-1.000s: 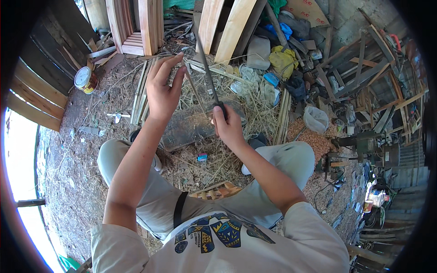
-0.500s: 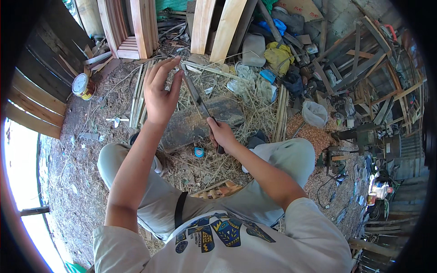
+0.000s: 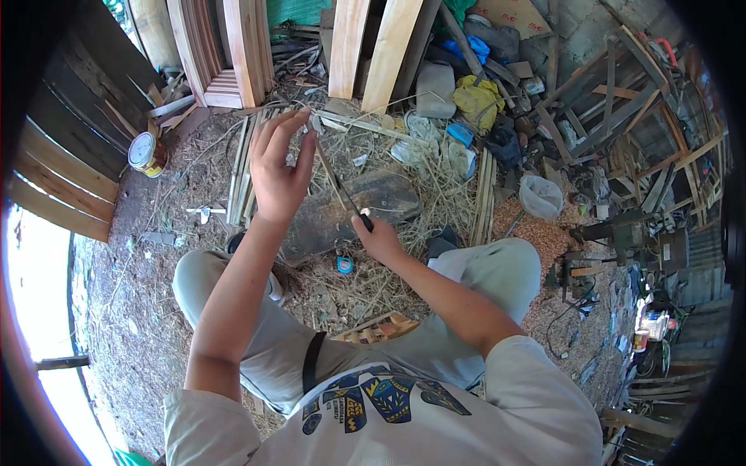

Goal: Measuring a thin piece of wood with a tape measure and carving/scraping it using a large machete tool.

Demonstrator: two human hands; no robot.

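Raised at the upper middle, my left hand (image 3: pixel 280 167) has its curled fingertips at the upper end of a thin pale bamboo strip (image 3: pixel 340 198), seemingly pinching it. My right hand (image 3: pixel 377 237) grips the black handle of a long dark knife (image 3: pixel 350 194), whose blade angles up along the strip toward my left hand; whether they touch is hard to tell. Beneath both lies a dark worn wooden board (image 3: pixel 396 194) on straw-littered ground. A small blue tape measure (image 3: pixel 344 265) rests just in front of the board, between my bent legs.
Upright planks (image 3: pixel 350 46) stand behind. Slat bundles (image 3: pixel 486 198) lie either side of the board. A paint can (image 3: pixel 146 155) is at left. A yellow bag (image 3: pixel 478 101), white sack (image 3: pixel 540 194), wood shavings (image 3: pixel 524 229), scrap timber (image 3: pixel 637 124) and dark machinery (image 3: pixel 610 241) crowd the right.
The knife in my right hand swept down along the strip, its handle dropping toward me, then rose slightly again. My left hand stays near the strip's top, shifted a little.
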